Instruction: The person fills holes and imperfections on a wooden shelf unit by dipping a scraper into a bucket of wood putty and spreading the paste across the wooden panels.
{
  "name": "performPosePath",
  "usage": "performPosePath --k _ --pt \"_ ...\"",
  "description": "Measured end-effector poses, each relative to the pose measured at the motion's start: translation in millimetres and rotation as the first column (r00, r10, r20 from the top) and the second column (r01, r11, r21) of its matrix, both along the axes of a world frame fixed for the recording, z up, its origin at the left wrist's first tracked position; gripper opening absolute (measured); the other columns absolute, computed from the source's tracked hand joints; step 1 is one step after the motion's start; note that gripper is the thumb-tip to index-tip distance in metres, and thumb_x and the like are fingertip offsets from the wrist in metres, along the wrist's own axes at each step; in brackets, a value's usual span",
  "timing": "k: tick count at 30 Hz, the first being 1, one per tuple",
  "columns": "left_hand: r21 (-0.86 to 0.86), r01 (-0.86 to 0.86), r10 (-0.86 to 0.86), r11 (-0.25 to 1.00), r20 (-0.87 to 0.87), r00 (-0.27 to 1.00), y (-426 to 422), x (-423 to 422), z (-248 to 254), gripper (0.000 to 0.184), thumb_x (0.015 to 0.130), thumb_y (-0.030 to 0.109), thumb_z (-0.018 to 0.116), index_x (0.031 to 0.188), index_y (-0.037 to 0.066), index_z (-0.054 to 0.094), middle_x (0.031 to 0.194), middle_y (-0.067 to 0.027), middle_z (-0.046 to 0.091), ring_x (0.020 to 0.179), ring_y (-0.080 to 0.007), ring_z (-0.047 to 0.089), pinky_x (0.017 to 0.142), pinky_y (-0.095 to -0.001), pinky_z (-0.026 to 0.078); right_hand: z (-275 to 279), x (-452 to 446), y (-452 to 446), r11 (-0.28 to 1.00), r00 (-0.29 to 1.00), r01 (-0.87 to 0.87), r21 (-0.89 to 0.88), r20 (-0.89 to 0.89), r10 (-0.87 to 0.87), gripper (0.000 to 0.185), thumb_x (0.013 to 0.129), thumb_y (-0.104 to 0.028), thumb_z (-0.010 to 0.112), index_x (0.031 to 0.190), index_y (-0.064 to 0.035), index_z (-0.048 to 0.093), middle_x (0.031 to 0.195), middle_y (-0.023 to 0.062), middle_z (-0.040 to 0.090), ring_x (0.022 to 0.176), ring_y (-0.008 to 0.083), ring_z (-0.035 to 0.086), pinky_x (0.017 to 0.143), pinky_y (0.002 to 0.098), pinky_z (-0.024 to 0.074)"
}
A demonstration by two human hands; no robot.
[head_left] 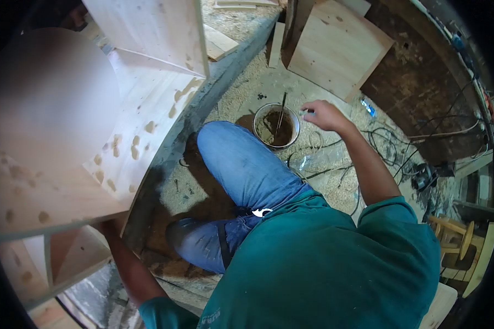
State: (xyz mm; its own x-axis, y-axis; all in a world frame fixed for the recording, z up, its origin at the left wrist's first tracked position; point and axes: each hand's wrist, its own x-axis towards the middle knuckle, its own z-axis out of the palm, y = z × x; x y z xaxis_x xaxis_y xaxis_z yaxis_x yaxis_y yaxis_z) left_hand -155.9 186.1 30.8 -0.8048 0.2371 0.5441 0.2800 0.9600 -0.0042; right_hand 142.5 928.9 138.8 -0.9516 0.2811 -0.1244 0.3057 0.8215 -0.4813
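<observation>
My right hand (pixel 325 115) is just right of a round metal bucket (pixel 297 131), thumb and forefinger a little apart, with nothing visible in it. The bucket holds a brown, pasty mix (pixel 270 127), and a thin dark stick (pixel 282 107) stands tilted in it. On the left is a pale wooden cabinet (pixel 148 104) with brown filler patches along its panels. My left hand (pixel 107 225) reaches to the underside of the cabinet's lower edge. Its fingers are hidden there, so their grip does not show.
A square wooden panel (pixel 340 46) leans at the back, beside a narrow board (pixel 276 45). Dark cables (pixel 389 145) tangle across the sawdust-covered floor at right. A wooden stool (pixel 455 241) is at far right. A concrete ledge (pixel 225 71) runs behind the cabinet. A round blur hides the upper left.
</observation>
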Motion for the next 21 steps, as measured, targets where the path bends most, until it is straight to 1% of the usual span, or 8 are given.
performPosePath --k 1,3,5,6,9,14,18,21 --pt "-0.021 0.016 -0.016 1.0 0.008 1.0 -1 -2 0 0.05 0.085 0.032 0.068 0.126 0.005 0.057 0.116 -0.0136 0.063 0.114 -0.0362 0.056 0.098 -0.0469 0.043 -7 3 -3 1.0 0.995 0.023 -0.011 0.096 -0.022 0.031 0.081 -0.024 0.067 0.104 -0.0042 0.069 0.101 0.0183 0.069 0.097 0.0358 0.065 0.085 0.0417 0.052" --pt "-0.064 0.048 -0.046 0.997 0.025 0.999 -8 0 -1 0.05 0.085 0.032 0.068 0.126 0.005 0.057 0.116 -0.0136 0.063 0.114 -0.0362 0.056 0.098 -0.0469 0.043 -38 9 1 1.0 0.997 0.014 -0.014 0.081 -0.013 0.032 0.08 -0.021 0.069 0.107 -0.0037 0.069 0.097 0.0203 0.07 0.09 0.0359 0.067 0.08 0.0423 0.053" --pt "-0.107 0.076 -0.072 0.991 0.046 0.996 -11 -4 3 0.049 0.085 0.032 0.068 0.126 0.005 0.057 0.116 -0.0136 0.063 0.114 -0.0362 0.056 0.097 -0.0468 0.043 -58 7 -1 0.998 0.98 0.053 0.034 0.191 -0.058 0.031 0.079 -0.022 0.068 0.106 -0.0053 0.069 0.095 0.0187 0.07 0.089 0.0373 0.067 0.079 0.0436 0.0528" --pt "-0.129 0.092 -0.085 0.987 0.057 0.995 -15 1 7 0.049 0.085 0.032 0.068 0.126 0.005 0.057 0.116 -0.0136 0.063 0.114 -0.0362 0.056 0.097 -0.0468 0.044 -69 3 0 0.999 0.968 0.031 0.024 0.249 -0.036 0.031 0.08 -0.021 0.067 0.108 -0.008 0.069 0.098 0.017 0.07 0.094 0.0375 0.065 0.082 0.0449 0.052" --pt "-0.188 0.13 -0.114 0.974 0.095 0.989 -28 2 14 0.049 0.085 0.031 0.068 0.126 0.005 0.057 0.116 -0.0136 0.063 0.114 -0.0361 0.056 0.097 -0.0467 0.044 -83 -9 2 1.0 0.955 -0.003 -0.005 0.296 0.004 0.028 0.081 -0.02 0.062 0.105 -0.0097 0.07 0.103 0.015 0.069 0.099 0.0343 0.065 0.084 0.0451 0.0519" --pt "-0.272 0.165 -0.131 0.948 0.14 0.981 -28 7 16 0.049 0.085 0.031 0.068 0.125 0.005 0.057 0.116 -0.0136 0.064 0.113 -0.0361 0.056 0.097 -0.0466 0.044 -120 -48 6 0.998 0.929 -0.047 -0.035 0.366 0.056 0.025 0.083 -0.012 0.052 0.099 -0.0084 0.071 0.1 0.0164 0.07 0.095 0.0358 0.066 0.079 0.0459 0.053" --pt "-0.33 0.2 -0.144 0.922 0.186 0.972 -43 18 25 0.049 0.085 0.031 0.068 0.125 0.005 0.057 0.116 -0.0136 0.064 0.113 -0.036 0.056 0.097 -0.0465 0.044 -155 -72 5 0.997 0.917 -0.066 -0.034 0.391 0.074 0.025 0.083 -0.011 0.051 0.095 -0.0057 0.072 0.099 0.0168 0.07 0.092 0.0352 0.068 0.077 0.046 0.0536" --pt "-0.357 0.211 -0.142 0.91 0.212 0.967 -40 13 26 0.049 0.086 0.031 0.068 0.125 0.005 0.057 0.115 -0.0137 0.064 0.113 -0.036 0.056 0.097 -0.0465 0.044 -183 -83 0 0.989 0.903 -0.137 0.061 0.418 0.1 0.023 0.083 -0.012 0.053 0.089 -0.0076 0.074 0.096 0.0146 0.072 0.087 0.0327 0.069 0.072 0.0451 0.054"
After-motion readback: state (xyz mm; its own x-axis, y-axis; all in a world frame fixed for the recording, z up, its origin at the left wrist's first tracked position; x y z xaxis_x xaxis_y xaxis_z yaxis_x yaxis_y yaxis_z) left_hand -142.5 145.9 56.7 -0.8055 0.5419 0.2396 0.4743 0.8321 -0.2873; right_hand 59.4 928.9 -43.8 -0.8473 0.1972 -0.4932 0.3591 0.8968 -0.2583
